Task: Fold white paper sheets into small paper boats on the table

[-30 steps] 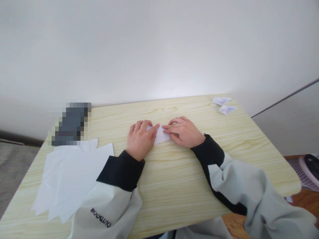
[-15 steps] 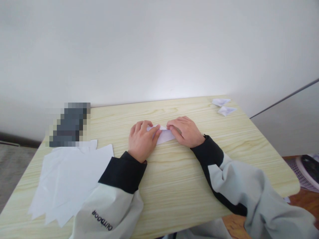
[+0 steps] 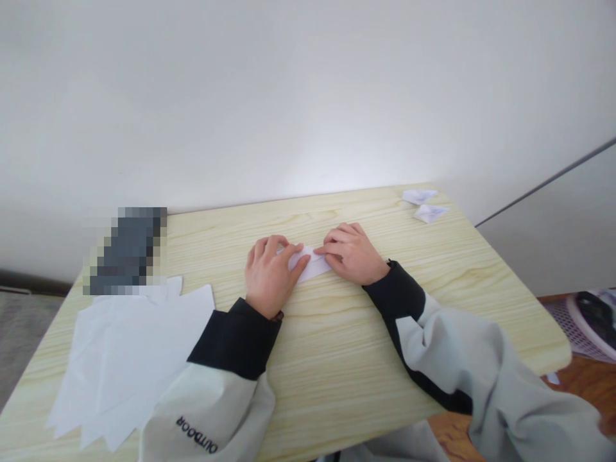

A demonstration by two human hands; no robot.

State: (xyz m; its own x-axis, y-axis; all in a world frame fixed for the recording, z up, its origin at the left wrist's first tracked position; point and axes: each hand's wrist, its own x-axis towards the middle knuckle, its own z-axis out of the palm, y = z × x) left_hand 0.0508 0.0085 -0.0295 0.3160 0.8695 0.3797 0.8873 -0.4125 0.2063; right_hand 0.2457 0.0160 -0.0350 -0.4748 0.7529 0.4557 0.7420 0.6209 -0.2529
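A small folded piece of white paper (image 3: 310,266) lies flat on the pale wooden table (image 3: 346,346), near the middle. My left hand (image 3: 268,277) rests on its left end, fingers curled, with the thumb pressed along the paper's edge. My right hand (image 3: 350,253) presses down on the paper's right end with bent fingertips. The two hands nearly touch over the paper, and most of it is hidden under them.
A loose stack of white sheets (image 3: 125,359) lies at the table's left front. A blurred dark object (image 3: 126,249) sits behind it. Two small folded paper shapes (image 3: 424,205) rest at the far right corner. A wall stands close behind the table.
Both hands stay on the paper. My right fingertips have shifted slightly left along the fold, and my left thumb has moved a little. The view has drifted slightly.
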